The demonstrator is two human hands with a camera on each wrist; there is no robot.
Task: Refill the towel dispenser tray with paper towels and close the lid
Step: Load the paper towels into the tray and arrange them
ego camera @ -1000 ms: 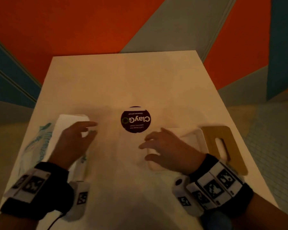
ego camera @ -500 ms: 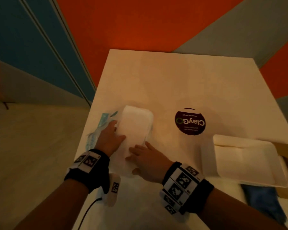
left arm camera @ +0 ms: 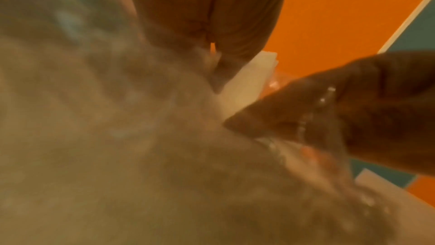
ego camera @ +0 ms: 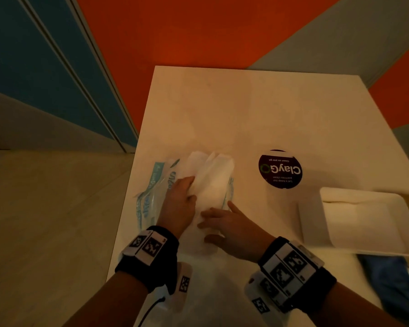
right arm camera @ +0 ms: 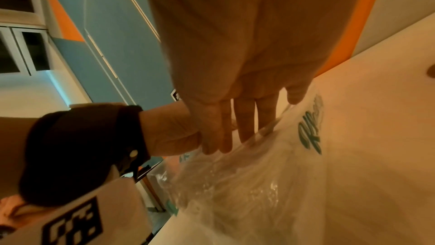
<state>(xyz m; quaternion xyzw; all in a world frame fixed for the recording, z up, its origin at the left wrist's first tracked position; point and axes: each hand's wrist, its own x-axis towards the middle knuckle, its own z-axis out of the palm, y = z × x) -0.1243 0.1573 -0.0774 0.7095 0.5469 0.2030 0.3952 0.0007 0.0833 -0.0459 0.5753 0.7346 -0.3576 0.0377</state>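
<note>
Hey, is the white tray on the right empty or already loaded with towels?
Cannot tell. The white tray looks uniformly white inside; the paper towels are in their wrapper.

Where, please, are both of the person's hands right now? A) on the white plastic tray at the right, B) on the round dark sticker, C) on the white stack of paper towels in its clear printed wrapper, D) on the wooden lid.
C: the left hand and right hand both touch the white stack of paper towels, while the white plastic tray lies untouched at the right.
</note>
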